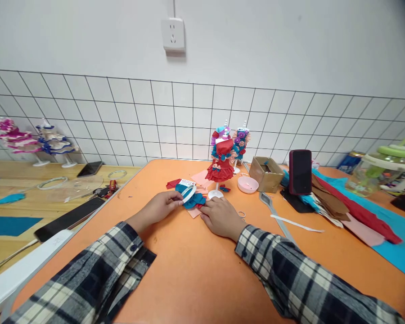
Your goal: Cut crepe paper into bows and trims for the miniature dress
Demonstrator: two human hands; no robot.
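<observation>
My left hand (pixel 160 208) pinches the edge of a narrow roll of white tape (pixel 189 194), tilted over a small heap of teal crepe-like scraps (pixel 196 201). Red pieces (pixel 173 183) and pink pieces (pixel 195 212) lie around the heap. At the heap's right side rests my right hand (pixel 222 217), its fingers curled down; their tips are partly hidden, so what they grip cannot be made out. Just behind that hand stands a miniature dress form in a red ruffled dress (pixel 220 168) with teal and peach trim, upright on a white round base (pixel 215 194).
Behind stands another dressed form (pixel 242 139). To the right are a pink bowl (pixel 247 185), a cardboard box (pixel 266 174), scissors (pixel 242 214), a propped phone (pixel 300 172), coloured sheets (pixel 354 207) and a jug (pixel 374 173). A wooden table (pixel 6 168) adjoins on the left.
</observation>
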